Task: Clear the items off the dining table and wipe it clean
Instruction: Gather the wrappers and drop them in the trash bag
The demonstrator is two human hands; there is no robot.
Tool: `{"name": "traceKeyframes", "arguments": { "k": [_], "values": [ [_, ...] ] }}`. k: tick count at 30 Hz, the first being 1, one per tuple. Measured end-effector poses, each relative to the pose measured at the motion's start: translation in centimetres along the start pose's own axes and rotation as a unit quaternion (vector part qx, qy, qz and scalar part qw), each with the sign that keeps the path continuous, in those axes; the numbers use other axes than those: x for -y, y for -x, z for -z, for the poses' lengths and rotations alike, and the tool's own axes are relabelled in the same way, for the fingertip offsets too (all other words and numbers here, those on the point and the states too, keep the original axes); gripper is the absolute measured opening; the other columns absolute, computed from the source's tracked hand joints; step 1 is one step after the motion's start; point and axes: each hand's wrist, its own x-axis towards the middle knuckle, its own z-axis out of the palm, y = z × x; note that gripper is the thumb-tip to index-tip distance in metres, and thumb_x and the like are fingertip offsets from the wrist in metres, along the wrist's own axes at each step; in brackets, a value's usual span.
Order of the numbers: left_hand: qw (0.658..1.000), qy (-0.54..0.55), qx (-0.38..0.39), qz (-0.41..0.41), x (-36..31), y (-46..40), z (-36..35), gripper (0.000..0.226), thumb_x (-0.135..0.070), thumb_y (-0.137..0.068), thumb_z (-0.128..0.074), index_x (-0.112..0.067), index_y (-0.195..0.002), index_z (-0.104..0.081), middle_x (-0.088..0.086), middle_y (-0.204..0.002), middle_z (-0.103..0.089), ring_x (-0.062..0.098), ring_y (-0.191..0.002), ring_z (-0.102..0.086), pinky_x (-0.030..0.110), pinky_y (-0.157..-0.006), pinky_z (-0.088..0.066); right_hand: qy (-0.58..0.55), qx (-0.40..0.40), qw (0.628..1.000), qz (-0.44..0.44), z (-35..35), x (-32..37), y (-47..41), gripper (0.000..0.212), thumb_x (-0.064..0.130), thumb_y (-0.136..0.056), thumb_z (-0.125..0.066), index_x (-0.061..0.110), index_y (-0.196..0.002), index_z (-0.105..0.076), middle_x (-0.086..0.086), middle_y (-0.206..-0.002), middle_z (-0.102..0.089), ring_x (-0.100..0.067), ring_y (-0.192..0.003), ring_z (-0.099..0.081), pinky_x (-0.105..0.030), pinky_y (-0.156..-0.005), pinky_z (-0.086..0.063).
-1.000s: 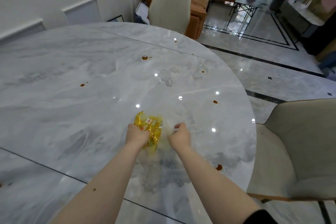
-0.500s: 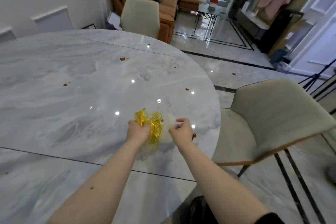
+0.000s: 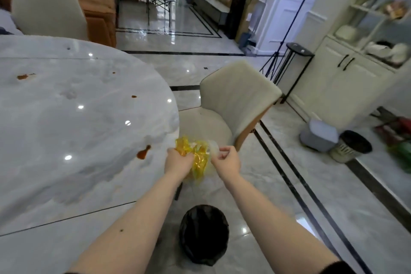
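A crumpled yellow plastic wrapper point(image 3: 199, 157) with a clear part hangs just past the right edge of the marble dining table point(image 3: 66, 129). My left hand point(image 3: 178, 162) grips its yellow left side. My right hand point(image 3: 228, 160) pinches its clear right end. Brown sauce stains mark the tabletop, the largest one point(image 3: 143, 153) near the edge beside my left hand, with smaller ones farther back. A bin lined with a black bag point(image 3: 204, 233) stands on the floor below my forearms.
A cream dining chair point(image 3: 235, 100) stands by the table's right edge, another chair point(image 3: 46, 6) at the far side. A grey bin point(image 3: 319, 135) and a black-lined bin point(image 3: 352, 145) sit by the white cabinet on the right. A tripod point(image 3: 280, 55) stands behind the chair.
Both hands have carried the wrapper from over the tabletop rightward past the table's edge. My view has swung right, bringing the floor bin into sight.
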Motion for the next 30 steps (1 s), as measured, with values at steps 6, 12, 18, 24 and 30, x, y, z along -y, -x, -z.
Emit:
{"name": "traceKeyframes", "arguments": {
  "k": [6, 12, 18, 24, 30],
  "values": [
    [0.996, -0.038, 0.065, 0.037, 3.7, 1.3, -10.0, 0.057, -0.043, -0.066, -0.064, -0.002, -0.106, -0.058, 0.013, -0.102, -0.067, 0.029, -0.093, -0.065, 0.037, -0.081, -0.054, 0.006, -0.006, 0.998, -0.06, 5.7, -8.4, -2.3, 0.026, 0.014, -0.076, -0.07, 0.013, -0.095, -0.051, 0.002, -0.072, -0.052, -0.012, -0.065, -0.05, -0.028, -0.064, -0.045],
    [0.99, -0.047, 0.032, 0.131, 9.3, 0.8, -16.3, 0.039, -0.022, -0.081, -0.066, 0.0, -0.11, -0.051, 0.014, -0.106, -0.061, 0.033, -0.102, -0.059, 0.034, -0.085, -0.047, 0.052, 0.069, 0.991, -0.103, 7.3, -16.7, -5.0, 0.026, 0.01, -0.079, -0.068, 0.01, -0.099, -0.051, -0.001, -0.079, -0.053, -0.01, -0.067, -0.051, -0.016, -0.054, -0.04],
    [0.978, -0.08, 0.02, 0.191, 18.1, -0.3, -20.0, 0.048, -0.026, -0.08, -0.065, 0.0, -0.118, -0.051, 0.018, -0.116, -0.061, 0.035, -0.106, -0.058, 0.034, -0.089, -0.048, 0.07, 0.104, 0.983, -0.137, 5.3, -25.5, -5.0, 0.025, 0.013, -0.081, -0.066, 0.004, -0.101, -0.055, 0.003, -0.07, -0.047, -0.01, -0.063, -0.047, -0.011, -0.051, -0.037],
    [0.963, -0.103, 0.047, 0.244, 26.9, -2.8, -23.5, 0.063, -0.023, -0.08, -0.068, -0.001, -0.13, -0.038, 0.017, -0.124, -0.055, 0.034, -0.11, -0.055, 0.032, -0.088, -0.045, 0.065, 0.117, 0.974, -0.185, 1.2, -35.2, -5.4, 0.031, 0.03, -0.081, -0.069, 0.011, -0.1, -0.054, 0.004, -0.071, -0.05, -0.011, -0.066, -0.051, -0.019, -0.058, -0.042],
    [0.953, -0.107, 0.043, 0.28, 34.3, -6.5, -26.9, 0.073, -0.02, -0.084, -0.063, 0.002, -0.139, -0.021, 0.021, -0.13, -0.049, 0.037, -0.116, -0.051, 0.037, -0.093, -0.043, 0.08, 0.116, 0.969, -0.205, -4.6, -44.4, -7.2, 0.032, 0.04, -0.082, -0.066, 0.014, -0.096, -0.054, -0.003, -0.082, -0.062, -0.017, -0.077, -0.062, -0.03, -0.07, -0.053]
  ]
}}
